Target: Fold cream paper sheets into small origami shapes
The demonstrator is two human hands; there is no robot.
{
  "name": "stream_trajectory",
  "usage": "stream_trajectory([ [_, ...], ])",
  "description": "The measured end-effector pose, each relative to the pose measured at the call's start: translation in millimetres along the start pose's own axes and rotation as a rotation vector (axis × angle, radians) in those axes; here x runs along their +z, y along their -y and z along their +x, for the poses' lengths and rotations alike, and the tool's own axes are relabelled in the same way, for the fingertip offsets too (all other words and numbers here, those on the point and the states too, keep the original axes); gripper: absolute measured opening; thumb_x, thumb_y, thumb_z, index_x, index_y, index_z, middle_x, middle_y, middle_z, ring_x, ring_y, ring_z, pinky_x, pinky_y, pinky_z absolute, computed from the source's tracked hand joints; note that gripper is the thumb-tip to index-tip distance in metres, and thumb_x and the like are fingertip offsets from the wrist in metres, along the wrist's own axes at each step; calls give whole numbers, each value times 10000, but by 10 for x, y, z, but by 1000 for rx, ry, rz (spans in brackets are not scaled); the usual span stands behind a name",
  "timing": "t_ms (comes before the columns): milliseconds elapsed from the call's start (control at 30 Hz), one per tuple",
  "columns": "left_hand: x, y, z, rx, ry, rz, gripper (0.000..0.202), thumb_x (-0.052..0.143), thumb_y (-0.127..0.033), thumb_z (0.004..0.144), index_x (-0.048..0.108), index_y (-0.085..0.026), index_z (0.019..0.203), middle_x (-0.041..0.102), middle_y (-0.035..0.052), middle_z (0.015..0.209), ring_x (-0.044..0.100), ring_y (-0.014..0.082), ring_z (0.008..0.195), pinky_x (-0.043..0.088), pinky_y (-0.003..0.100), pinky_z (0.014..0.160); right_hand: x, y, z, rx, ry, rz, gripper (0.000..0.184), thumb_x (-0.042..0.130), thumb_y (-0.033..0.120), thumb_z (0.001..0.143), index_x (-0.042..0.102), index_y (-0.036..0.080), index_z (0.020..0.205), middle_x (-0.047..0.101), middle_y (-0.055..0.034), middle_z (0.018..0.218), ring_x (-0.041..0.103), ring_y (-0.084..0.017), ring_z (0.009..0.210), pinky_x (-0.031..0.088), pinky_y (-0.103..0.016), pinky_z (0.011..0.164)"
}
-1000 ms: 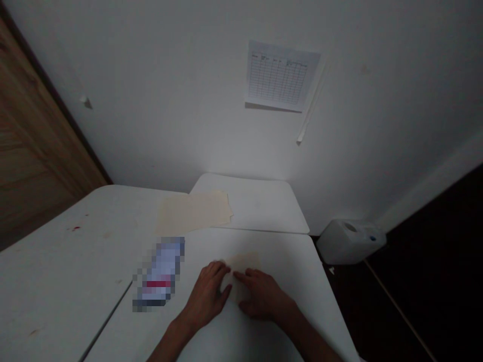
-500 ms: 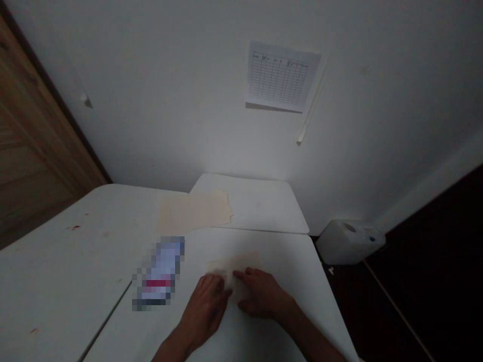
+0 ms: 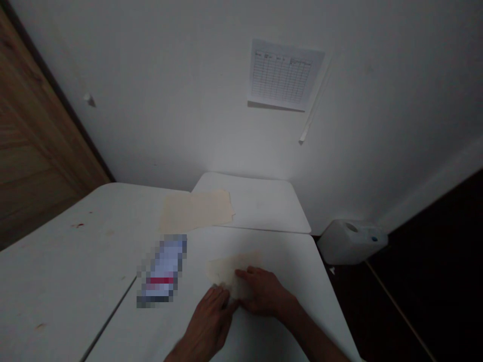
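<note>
Two bare hands met over a small cream sheet, which lay on the near part of the white table. The right hand rested on top of the sheet with its index finger stretched out and its thumb apart, closed around nothing. The left hand was at the near-left part of the sheet, fingers bent and close to the right thumb; whether it pinched an edge or only pressed down could not be told, since the knuckles hid the fingertips. The sheet's far and left edges lay free.

The sheet looked thin, so the likeliest trouble was a crease or tear, should the left hand pull while the right finger pinned the middle. Too light a press from the right hand could have let the sheet slide or twist. With the hands so close, each could have covered the edge the other needed, and the dim light and pale-on-pale colours made a misaligned edge easy to miss.

Larger cream sheets lay farther off, and a blurred-out object sat left of the left hand, well apart from it; neither seemed in danger of being knocked.
</note>
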State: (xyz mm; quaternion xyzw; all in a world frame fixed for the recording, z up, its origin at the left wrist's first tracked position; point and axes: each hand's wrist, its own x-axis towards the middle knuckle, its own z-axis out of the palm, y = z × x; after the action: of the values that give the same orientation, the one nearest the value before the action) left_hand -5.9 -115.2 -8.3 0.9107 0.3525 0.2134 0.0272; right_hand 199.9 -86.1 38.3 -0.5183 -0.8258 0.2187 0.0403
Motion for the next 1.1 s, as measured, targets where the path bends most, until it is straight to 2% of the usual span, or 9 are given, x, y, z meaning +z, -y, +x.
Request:
stream_trajectory([
  [100,27,-25,0,-28,-8,8,381,504,-96,815,649,-268,1123,590,76,892,565,271,915,478,481,826,-3,5,-6,1,-3,10,748,636,499,747,418,237,1412,565,-133,1292,568,-314,1135,437,-416,970],
  [300,113,61,-80,-85,-66,69,389,547,-118,785,663,-303,1107,629,72,1026,564,311,1049,448,530,914,-6,4,-11,18,10,19,768,655,420,712,405,257,1419,565,-115,1288,569,-301,1126,434,-404,964],
  [600,20,256,-143,-209,-73,163,337,529,-189,837,681,-302,1116,666,75,1049,604,302,1015,487,495,875,-32,18,-2,48,45,32,779,656,385,698,395,279,1424,541,-107,1329,544,-300,1166,413,-404,981],
  [900,14,513,-212,-310,-121,253,309,523,-239,849,715,-303,1083,697,83,1032,622,315,1016,497,499,864,-48,14,-20,49,56,39,789,658,390,703,385,270,1433,516,-121,1364,510,-303,1217,380,-404,1008],
  [1100,1,542,-206,-349,-137,291,304,516,-257,851,725,-287,1070,708,82,1016,626,302,995,500,471,863,-61,24,-9,44,52,41,777,648,385,701,394,271,1426,554,-108,1305,549,-296,1157,405,-391,979],
])
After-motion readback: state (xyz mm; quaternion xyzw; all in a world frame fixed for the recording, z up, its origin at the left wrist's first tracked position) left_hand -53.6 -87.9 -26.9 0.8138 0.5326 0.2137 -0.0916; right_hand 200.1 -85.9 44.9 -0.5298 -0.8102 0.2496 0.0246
